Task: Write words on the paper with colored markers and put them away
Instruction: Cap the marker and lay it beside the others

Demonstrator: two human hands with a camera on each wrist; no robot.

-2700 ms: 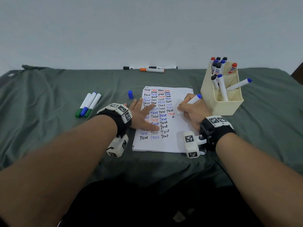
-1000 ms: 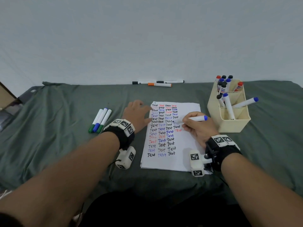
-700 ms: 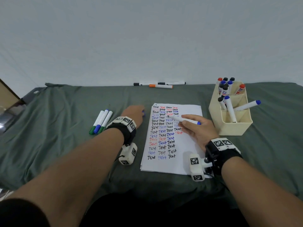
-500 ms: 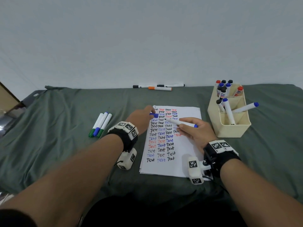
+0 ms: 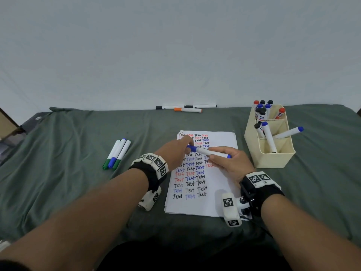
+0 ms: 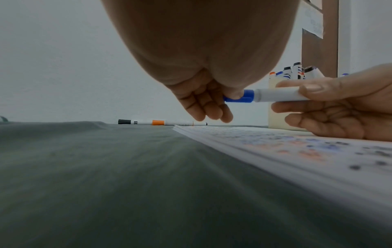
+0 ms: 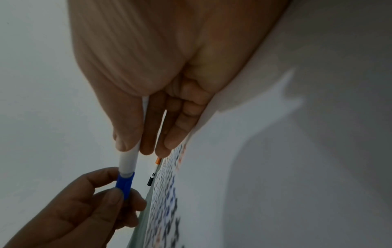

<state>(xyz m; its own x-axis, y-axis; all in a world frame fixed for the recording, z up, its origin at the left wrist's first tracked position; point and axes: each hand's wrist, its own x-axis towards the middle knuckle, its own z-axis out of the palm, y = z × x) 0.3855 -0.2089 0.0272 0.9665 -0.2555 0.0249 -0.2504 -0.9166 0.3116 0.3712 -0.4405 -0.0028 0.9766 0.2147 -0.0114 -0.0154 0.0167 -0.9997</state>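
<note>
On the green cloth point(image 5: 68, 173) beside the cream plastic organiser point(image 5: 273, 157), my left hand point(image 5: 173, 151) pinches the blue cap point(image 6: 239, 98); my right hand point(image 5: 228, 163) pinches the white marker barrel point(image 6: 277, 94) (light, rigid, slick, I'd judge: grip mid-barrel).

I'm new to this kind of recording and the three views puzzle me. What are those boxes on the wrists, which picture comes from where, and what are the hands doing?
There is no machine here: a person works with bare hands. The white boxes on the black wristbands are small cameras. The wide picture comes from a camera on the head, looking down at a table under a green cloth. The other two look along each hand from the wrist.

On the cloth lie a paper filled with the word "Test", three markers on the left, more at the far edge, and a cream holder with markers.

The right hand holds a marker by its white barrel. The left hand pinches the blue cap at its tip. Both are above the paper.
</note>
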